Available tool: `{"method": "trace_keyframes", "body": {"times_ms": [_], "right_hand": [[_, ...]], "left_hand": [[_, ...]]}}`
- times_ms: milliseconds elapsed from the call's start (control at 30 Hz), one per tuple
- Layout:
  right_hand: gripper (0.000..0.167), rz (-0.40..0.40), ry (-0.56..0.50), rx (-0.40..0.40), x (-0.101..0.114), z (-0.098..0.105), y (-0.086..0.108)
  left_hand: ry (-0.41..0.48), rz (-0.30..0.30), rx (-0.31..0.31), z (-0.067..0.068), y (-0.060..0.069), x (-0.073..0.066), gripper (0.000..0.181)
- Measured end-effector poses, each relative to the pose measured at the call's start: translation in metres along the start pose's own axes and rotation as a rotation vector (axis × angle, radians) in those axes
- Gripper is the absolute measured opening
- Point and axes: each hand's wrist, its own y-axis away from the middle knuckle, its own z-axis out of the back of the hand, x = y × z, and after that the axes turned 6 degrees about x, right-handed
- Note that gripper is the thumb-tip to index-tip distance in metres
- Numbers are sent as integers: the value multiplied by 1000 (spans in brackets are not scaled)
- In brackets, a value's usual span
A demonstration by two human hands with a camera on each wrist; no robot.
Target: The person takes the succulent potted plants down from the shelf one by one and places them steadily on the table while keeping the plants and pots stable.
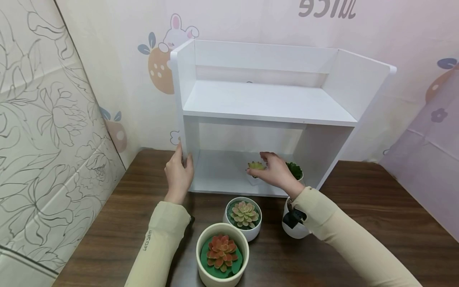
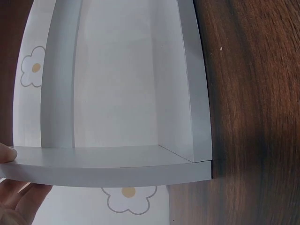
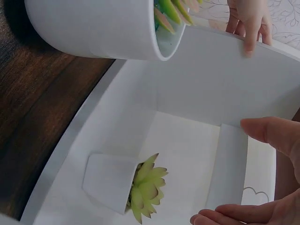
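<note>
A white two-tier shelf (image 1: 258,99) stands on the wooden table. My left hand (image 1: 179,171) grips its left side panel, thumb on the inner face and fingers on the outer; the left wrist view shows part of this hand at the panel's edge. On the lower board stands a small yellow-green succulent in a white pot (image 3: 110,180), upright. Close beside it, my right hand (image 1: 274,171) has thumb and fingers spread wide. In the right wrist view, a gap separates them from the plant, and the hand holds nothing.
A red succulent in a cream pot (image 1: 222,255) and a pale succulent in a white pot (image 1: 244,215) stand before the shelf. Another white pot (image 1: 294,231) is partly behind the right wrist. Dark green leaves (image 1: 295,170) show above that wrist.
</note>
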Motion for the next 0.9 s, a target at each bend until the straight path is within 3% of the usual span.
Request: {"method": "trace_keyframes", "body": {"times_ms": [533, 700, 900], "right_hand": [[81, -134, 30, 17, 1, -10, -8], [81, -158, 1, 18, -1, -14, -11], [76, -181, 41, 5, -3, -18, -14]], "left_hand": [[8, 8, -4, -1, 0, -1, 50], [6, 13, 0, -1, 1, -1, 49], [7, 10, -3, -1, 0, -2, 49]]}}
